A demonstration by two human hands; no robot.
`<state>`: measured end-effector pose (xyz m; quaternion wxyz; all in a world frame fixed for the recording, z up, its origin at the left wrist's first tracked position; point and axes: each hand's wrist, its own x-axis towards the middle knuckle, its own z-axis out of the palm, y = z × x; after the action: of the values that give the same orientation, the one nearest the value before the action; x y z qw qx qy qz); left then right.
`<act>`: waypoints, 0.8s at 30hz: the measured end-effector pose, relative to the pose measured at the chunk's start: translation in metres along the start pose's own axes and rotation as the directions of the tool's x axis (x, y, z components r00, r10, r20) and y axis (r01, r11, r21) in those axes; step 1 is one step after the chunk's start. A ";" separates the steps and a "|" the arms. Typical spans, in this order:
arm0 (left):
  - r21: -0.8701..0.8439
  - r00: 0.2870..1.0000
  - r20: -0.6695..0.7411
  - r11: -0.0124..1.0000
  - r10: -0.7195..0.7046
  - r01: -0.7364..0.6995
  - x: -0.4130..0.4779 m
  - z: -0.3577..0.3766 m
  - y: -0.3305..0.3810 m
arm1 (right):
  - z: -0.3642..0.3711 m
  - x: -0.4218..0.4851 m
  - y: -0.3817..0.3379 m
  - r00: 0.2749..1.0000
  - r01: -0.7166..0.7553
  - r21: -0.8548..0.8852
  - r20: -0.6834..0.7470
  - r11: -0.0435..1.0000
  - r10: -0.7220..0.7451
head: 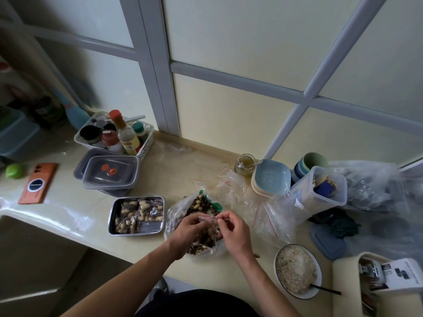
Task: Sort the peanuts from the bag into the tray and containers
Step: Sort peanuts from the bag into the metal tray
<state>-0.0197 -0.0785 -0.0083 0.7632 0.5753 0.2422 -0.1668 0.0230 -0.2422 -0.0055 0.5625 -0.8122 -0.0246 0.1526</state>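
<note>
A: Left of the steel tray point(136, 234)?
B: An orange phone point(37, 183) is noted well to its left. Stacked lidded containers point(111, 172) are seen just behind it.
A: In the tray?
B: Small zip bags of in-shell peanuts point(142, 208) are laid inside.
A: Right of it?
B: A large clear bag point(196, 204) of peanuts and dark seeds is recorded just beside the tray. Over it a small zip bag point(209, 234), partly filled, is pinched near its top by the left hand point(190, 227) and the right hand point(235, 232), fingers curled. A bowl of rice point(304, 295) is set farther right.
</note>
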 end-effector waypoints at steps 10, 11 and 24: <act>0.116 0.997 0.052 0.992 0.050 -0.056 -0.017 0.000 0.011 | -0.003 0.000 -0.008 0.970 0.116 -0.161 0.230 0.980 -0.077; 0.139 0.996 0.063 0.988 0.057 -0.065 -0.018 -0.002 0.011 | -0.003 0.001 -0.010 0.966 0.091 -0.153 0.255 0.984 -0.050; 0.088 0.997 -0.053 0.995 0.055 -0.051 -0.022 -0.020 0.020 | 0.019 -0.011 -0.011 0.956 -0.274 0.192 0.162 0.942 0.245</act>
<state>-0.0304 -0.0544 0.0158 0.7348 0.6184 0.2407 -0.1407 0.0085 -0.2232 0.0012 0.6181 -0.7312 0.0610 0.2823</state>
